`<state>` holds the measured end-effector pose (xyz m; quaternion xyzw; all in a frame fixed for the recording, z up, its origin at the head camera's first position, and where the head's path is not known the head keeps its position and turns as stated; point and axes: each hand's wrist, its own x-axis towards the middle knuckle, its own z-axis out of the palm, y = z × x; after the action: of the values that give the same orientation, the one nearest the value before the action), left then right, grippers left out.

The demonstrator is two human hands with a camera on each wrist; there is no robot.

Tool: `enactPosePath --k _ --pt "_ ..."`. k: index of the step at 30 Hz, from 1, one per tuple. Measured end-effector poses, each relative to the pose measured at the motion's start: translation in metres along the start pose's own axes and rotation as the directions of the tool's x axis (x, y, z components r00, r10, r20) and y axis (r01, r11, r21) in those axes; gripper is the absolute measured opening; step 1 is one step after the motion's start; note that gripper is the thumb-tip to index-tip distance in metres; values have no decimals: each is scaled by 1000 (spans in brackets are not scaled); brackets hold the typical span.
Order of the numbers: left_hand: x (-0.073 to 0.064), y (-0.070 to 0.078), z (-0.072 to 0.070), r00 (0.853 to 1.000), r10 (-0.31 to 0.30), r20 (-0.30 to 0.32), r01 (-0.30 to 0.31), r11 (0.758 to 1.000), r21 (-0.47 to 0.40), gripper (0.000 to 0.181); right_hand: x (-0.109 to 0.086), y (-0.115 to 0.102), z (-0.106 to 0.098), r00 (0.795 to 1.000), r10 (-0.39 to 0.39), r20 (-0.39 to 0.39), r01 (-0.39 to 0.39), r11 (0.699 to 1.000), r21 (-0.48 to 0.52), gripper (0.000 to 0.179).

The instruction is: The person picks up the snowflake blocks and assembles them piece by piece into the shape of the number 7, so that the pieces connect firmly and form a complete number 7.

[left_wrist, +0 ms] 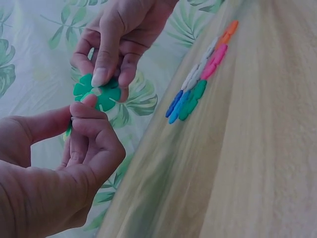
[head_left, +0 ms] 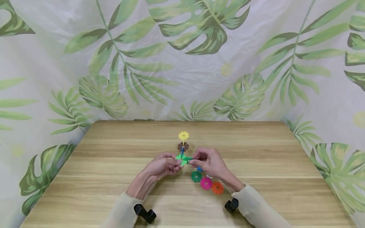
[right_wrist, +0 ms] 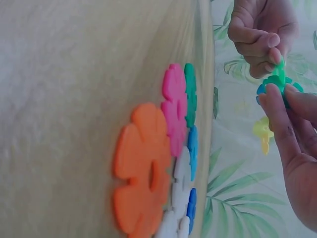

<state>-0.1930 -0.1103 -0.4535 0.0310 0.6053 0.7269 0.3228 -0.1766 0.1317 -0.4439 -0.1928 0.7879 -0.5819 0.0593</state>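
Note:
My left hand [head_left: 160, 166] pinches a light green notched snowflake disc [head_left: 180, 157] between thumb and fingers. Facing it, my right hand [head_left: 211, 162] pinches a darker green disc [left_wrist: 110, 99], whose edge meets the light green one. From the light green disc a chain runs away from me: a blue disc [head_left: 182, 152] seen edge-on, a brown disc [head_left: 186, 147] and a yellow disc [head_left: 183, 135] at the far end. In the right wrist view the two green discs cross at an angle; fingertips hide how deep their slots fit.
Loose discs lie on the wooden table [head_left: 114, 177] below my right hand: green [head_left: 196, 176], pink [head_left: 206, 183], orange [head_left: 218, 188], white [right_wrist: 182, 171] and blue [right_wrist: 193, 151]. My right forearm partly covers them in the head view. Leaf-patterned cloth [head_left: 196, 82] hangs behind the table.

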Motion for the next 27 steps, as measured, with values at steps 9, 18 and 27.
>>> enactPosePath --k 9,18,27 --pt "3 3 5 999 -1 -34 1 1000 6 13 1 2 -2 1000 -1 -11 1 1000 9 8" --pt "-4 -7 5 997 19 -78 -16 999 46 11 -4 4 -27 990 6 143 26 976 -216 13" --pt "-13 -4 -3 995 29 -100 -26 999 33 11 -30 14 -69 973 155 170 -42 844 -534 30"
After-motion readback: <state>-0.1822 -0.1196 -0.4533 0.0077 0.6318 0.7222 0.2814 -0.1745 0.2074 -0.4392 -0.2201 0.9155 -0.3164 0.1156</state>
